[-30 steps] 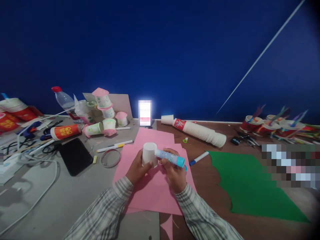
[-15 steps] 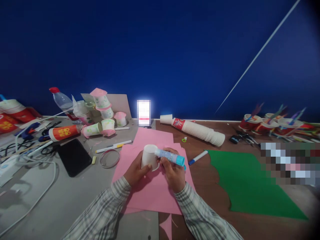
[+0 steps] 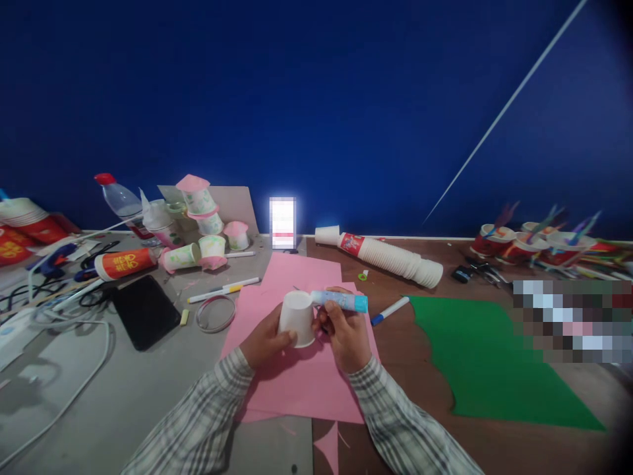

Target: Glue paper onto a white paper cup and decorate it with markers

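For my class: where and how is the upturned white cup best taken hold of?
The white cup is probably best gripped low on its wall, from the left, as the left hand does: the narrow end points up, the wall widens downward, and the glue stick in the right hand occupies its right side.

The cup [image 3: 297,318] is plain white. The glue stick [image 3: 348,301] is pale blue with a brighter turquoise end. The paper [image 3: 297,392] is pink, the felt-like sheet [image 3: 489,356] green, the wall [image 3: 297,99] deep blue, the sleeves [image 3: 190,412] white with dark grey checks.
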A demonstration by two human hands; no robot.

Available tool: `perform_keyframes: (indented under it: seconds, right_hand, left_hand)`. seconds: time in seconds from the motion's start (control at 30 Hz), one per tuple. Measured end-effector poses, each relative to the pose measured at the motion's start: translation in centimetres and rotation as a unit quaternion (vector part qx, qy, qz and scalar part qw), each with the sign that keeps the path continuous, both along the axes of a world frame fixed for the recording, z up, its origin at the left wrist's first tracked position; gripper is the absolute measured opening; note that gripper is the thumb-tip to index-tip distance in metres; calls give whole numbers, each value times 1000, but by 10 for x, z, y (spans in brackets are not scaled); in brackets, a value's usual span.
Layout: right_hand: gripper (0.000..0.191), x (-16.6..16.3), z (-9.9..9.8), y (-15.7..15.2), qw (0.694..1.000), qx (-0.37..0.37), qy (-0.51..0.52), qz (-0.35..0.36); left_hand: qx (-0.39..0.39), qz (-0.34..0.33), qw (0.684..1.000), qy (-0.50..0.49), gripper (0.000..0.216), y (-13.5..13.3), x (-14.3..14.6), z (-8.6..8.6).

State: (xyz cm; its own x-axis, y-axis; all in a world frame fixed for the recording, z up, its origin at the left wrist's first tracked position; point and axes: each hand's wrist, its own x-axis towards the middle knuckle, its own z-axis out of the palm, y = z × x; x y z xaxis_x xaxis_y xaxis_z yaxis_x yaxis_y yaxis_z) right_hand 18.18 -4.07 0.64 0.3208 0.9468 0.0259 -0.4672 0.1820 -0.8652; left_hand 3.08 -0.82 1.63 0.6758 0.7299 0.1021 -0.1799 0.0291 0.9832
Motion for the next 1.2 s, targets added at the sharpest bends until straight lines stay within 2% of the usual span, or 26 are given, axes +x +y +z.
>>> perform_keyframes:
  seconds: [0.13,0.27,0.43,0.57,0.77,0.97,1.2]
  right_hand:
    - [39,1,1,3,998,-21,60,22]
    - [41,0,5,5,992,-41,116,28]
    - [43,1,6,7,975,-60,211,32]
    - [42,0,5,7,972,-49,228,34]
    - [39,-7,6,3,982,-8,183,34]
    - [35,-11,1,-1,995,23,96,8]
    - [33,-9,0,-6,996,20,-86,-29]
  left_hand:
    - [-28,-17,999,12,41,-1,-1,6]
    - [-76,-12,997,22,50,0,-6,5]
    - [-106,58,993,-8,53,5,-10,-9]
    - [-129,86,985,-71,52,6,-6,-11]
    - [-51,65,996,-45,64,3,4,-6]
    - [-19,140,989,51,65,5,4,-19]
    - [10,170,982,77,57,4,3,-20]
